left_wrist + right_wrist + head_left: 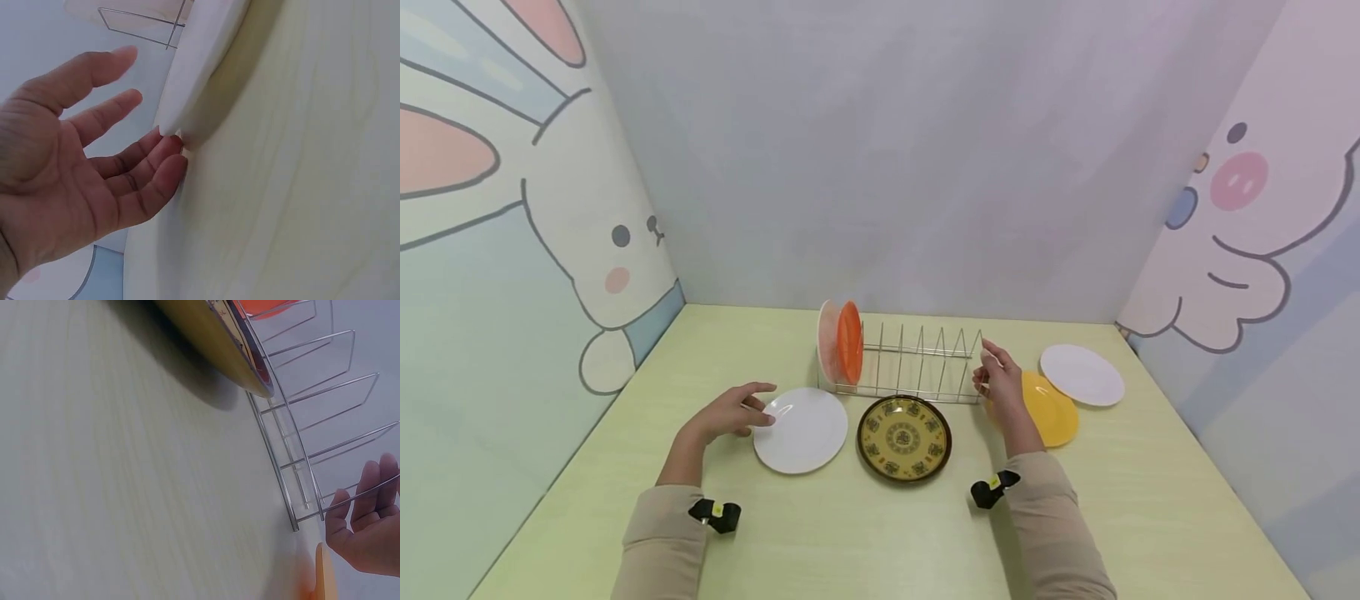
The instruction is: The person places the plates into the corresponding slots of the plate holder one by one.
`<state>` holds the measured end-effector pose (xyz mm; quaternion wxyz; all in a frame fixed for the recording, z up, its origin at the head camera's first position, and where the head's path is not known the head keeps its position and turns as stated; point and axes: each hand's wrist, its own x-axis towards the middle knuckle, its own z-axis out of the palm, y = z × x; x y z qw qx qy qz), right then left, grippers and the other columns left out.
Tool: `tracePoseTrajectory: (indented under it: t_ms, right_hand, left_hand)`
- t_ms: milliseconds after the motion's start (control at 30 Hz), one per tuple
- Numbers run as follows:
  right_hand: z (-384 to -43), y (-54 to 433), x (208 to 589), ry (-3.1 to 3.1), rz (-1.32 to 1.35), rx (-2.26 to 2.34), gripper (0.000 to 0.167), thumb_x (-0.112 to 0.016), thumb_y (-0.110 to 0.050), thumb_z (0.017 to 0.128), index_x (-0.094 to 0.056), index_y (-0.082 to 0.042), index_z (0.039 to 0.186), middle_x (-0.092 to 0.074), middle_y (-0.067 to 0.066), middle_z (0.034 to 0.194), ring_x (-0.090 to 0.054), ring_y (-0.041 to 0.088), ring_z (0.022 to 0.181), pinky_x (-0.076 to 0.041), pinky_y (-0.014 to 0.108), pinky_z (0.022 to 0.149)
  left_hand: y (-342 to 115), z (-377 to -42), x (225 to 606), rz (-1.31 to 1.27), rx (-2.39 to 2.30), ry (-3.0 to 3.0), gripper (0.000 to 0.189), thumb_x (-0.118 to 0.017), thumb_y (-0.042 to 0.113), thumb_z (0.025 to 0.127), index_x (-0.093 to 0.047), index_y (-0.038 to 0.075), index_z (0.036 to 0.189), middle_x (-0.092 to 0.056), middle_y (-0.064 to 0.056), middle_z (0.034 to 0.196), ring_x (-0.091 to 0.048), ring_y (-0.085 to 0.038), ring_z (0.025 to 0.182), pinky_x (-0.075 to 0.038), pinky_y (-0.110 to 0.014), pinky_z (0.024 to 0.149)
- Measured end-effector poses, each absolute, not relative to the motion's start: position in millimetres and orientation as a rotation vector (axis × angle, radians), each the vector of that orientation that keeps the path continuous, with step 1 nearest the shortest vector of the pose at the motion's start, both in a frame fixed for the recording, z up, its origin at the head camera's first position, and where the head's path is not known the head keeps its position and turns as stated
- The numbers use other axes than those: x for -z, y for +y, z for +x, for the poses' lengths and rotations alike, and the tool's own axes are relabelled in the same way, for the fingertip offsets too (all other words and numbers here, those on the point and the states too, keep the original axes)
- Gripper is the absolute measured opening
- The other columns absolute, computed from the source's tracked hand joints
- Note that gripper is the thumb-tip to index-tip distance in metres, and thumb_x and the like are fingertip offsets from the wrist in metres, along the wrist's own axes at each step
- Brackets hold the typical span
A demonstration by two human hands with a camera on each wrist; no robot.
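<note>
My left hand [735, 412] is at the left rim of a white plate [801, 431] lying on the table. In the left wrist view several fingertips touch the rim of that plate [199, 69], while thumb and forefinger stand away from it. My right hand [1002, 385] holds the end wire loop of a metal dish rack [917, 392]; in the right wrist view its fingers [369, 494] lie behind the wire. A pale plate [827, 343] and an orange plate [850, 343] stand upright in the rack's left slots.
A patterned brown-rimmed plate [904, 439] lies in front of the rack. To the right are a yellow plate [1051, 412], partly behind my right forearm, and another white plate [1082, 375]. Walls with cartoon animals border the table [850, 533].
</note>
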<state>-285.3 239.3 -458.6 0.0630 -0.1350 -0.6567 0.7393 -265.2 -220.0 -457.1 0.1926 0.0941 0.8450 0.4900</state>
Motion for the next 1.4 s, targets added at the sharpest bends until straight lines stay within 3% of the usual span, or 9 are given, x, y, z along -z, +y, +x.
tracePoseTrajectory:
  t_ms: [167,533,1100,1400]
  right_hand:
    - [-287,239,460,-1.972,-0.381,-2.241,0.042,-0.050,-0.028,0.097,-0.046,-0.017,0.138,-0.054,0.001,0.071,-0.053,0.012,0.065,-0.049,0.029,0.064]
    - [-285,236,462,-1.959,-0.366,-2.264,0.040,-0.050,-0.028,0.097,-0.048,-0.019,0.136,-0.054,0.001,0.070,-0.053,0.011,0.065,-0.049,0.028,0.064]
    - [-284,238,459,-1.972,-0.402,-2.257,0.039,-0.050,-0.028,0.097,-0.048,-0.021,0.136,-0.054,0.002,0.072,-0.053,0.013,0.066,-0.049,0.029,0.067]
    - [-285,239,461,-1.983,-0.403,-2.241,0.041,-0.049,-0.028,0.097,-0.046,-0.019,0.138,-0.054,0.001,0.071,-0.053,0.011,0.065,-0.049,0.028,0.065]
  left_hand:
    - [-219,-264,457,0.211,-1.358,2.360,0.062,-0.072,0.007,0.080,-0.043,-0.002,0.134,-0.048,-0.014,0.094,-0.051,-0.022,0.075,-0.052,-0.036,0.063]
    - [-214,-264,465,0.154,-1.337,2.419,0.054,-0.062,-0.011,0.076,-0.049,-0.002,0.128,-0.047,-0.012,0.080,-0.050,-0.021,0.060,-0.050,-0.033,0.053]
    - [-209,-249,438,0.190,-1.712,2.117,0.054,-0.052,-0.007,0.086,-0.036,-0.001,0.137,-0.049,-0.019,0.096,-0.058,-0.026,0.077,-0.054,-0.040,0.064]
    - [-219,-237,414,0.329,-1.883,2.116,0.056,-0.052,-0.006,0.088,-0.031,-0.003,0.139,-0.053,-0.018,0.095,-0.059,-0.024,0.078,-0.053,-0.036,0.065]
